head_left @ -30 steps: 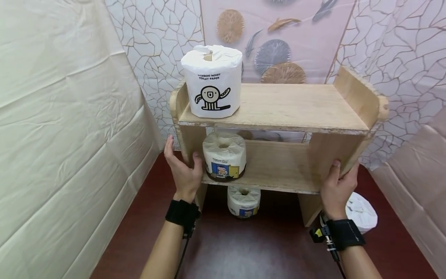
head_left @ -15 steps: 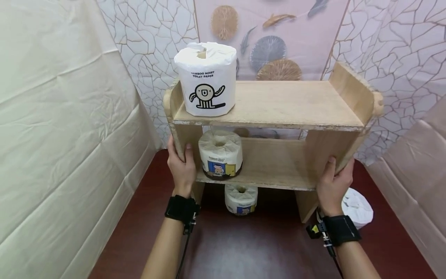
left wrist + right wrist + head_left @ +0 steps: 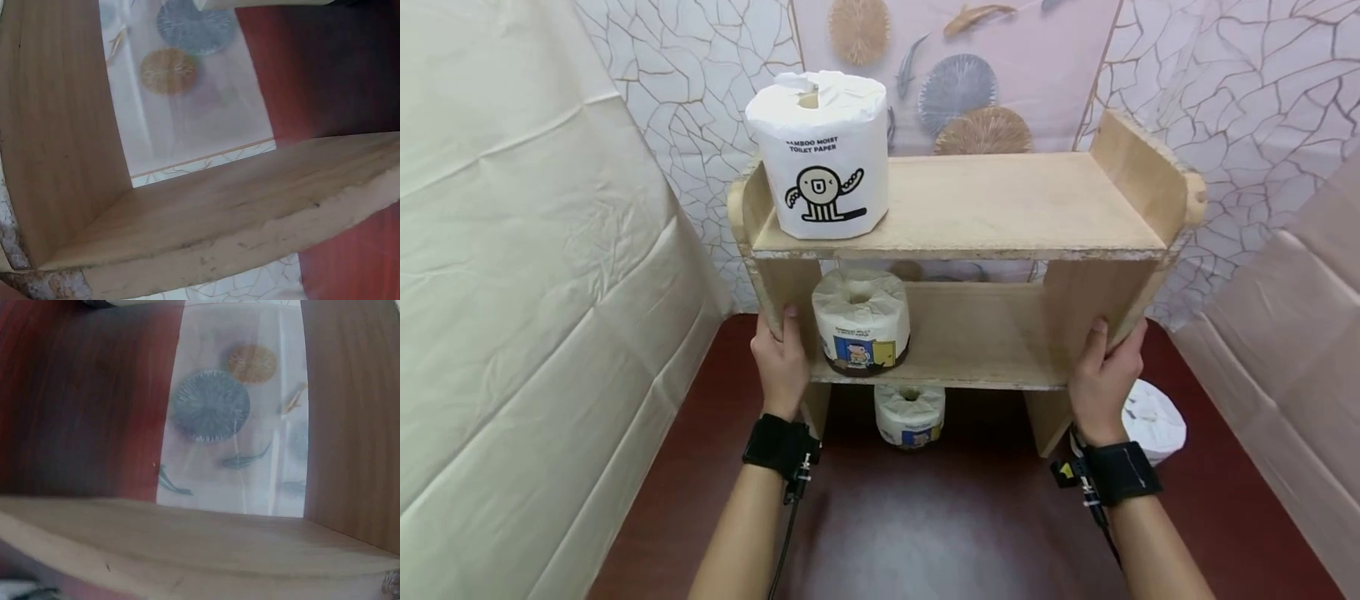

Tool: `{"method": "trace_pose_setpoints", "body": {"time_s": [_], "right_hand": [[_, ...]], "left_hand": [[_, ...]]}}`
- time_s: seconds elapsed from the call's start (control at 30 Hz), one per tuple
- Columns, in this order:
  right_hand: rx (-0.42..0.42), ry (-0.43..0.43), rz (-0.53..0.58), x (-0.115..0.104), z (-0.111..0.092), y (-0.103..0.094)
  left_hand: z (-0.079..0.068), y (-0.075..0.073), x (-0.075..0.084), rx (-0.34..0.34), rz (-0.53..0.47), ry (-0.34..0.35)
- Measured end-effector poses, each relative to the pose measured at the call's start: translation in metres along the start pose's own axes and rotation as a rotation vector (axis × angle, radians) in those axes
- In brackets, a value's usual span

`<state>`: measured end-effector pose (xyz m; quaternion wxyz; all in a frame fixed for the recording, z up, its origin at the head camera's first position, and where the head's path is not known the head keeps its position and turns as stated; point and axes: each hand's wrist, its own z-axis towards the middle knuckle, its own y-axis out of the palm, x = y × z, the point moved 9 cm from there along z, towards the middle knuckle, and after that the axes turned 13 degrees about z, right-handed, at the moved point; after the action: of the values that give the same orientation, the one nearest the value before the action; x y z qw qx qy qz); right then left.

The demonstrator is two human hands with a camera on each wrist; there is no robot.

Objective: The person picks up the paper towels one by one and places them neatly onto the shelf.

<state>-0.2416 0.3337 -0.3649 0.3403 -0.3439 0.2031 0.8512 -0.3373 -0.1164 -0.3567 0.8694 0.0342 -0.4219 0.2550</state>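
Observation:
A small wooden shelf unit (image 3: pixel 1000 208) stands ahead of me with two boards between its side panels. My left hand (image 3: pixel 781 371) grips the front edge of the left side panel (image 3: pixel 250 219), thumb on the inner face. On the opposite side panel (image 3: pixel 187 540), my right hand (image 3: pixel 1101 387) holds on in the same way. A large wrapped toilet roll (image 3: pixel 835 187) sits at the left of the top board. Another toilet roll (image 3: pixel 861 321) is on the middle board near my left thumb. A third toilet roll (image 3: pixel 910 417) stands below, under the unit.
Outside the right panel, partly behind my right wrist, a white wrapped roll (image 3: pixel 1153 421) stands on the dark red tabletop (image 3: pixel 925 525). Pale fabric walls (image 3: pixel 550 333) close in on both sides. A patterned backdrop (image 3: pixel 955 92) hangs behind the unit.
My left hand, earlier beside the left panel with fingers spread, has closed round its edge. My right hand keeps its grip. The whole head view has shifted, so everything appears higher and further left.

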Motion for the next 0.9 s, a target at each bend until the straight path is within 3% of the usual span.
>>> {"method": "trace_pose_setpoints", "body": {"time_s": [0.23, 0.37, 0.67, 0.9], "right_hand": [[-0.034, 0.028, -0.038, 0.000, -0.007, 0.005], [-0.070, 0.030, -0.016, 0.002, -0.004, 0.005], [-0.273, -0.024, -0.018, -0.003, 0.010, -0.004], [-0.442, -0.058, -0.035, 0.003, 0.006, -0.016]], "left_hand": [[0.000, -0.007, -0.015, 0.027, 0.008, -0.035], [0.002, -0.006, -0.014, 0.044, 0.023, -0.030], [0.009, 0.000, -0.011, 0.046, 0.044, -0.006], [0.003, 0.001, -0.010, 0.046, 0.063, -0.016]]}}
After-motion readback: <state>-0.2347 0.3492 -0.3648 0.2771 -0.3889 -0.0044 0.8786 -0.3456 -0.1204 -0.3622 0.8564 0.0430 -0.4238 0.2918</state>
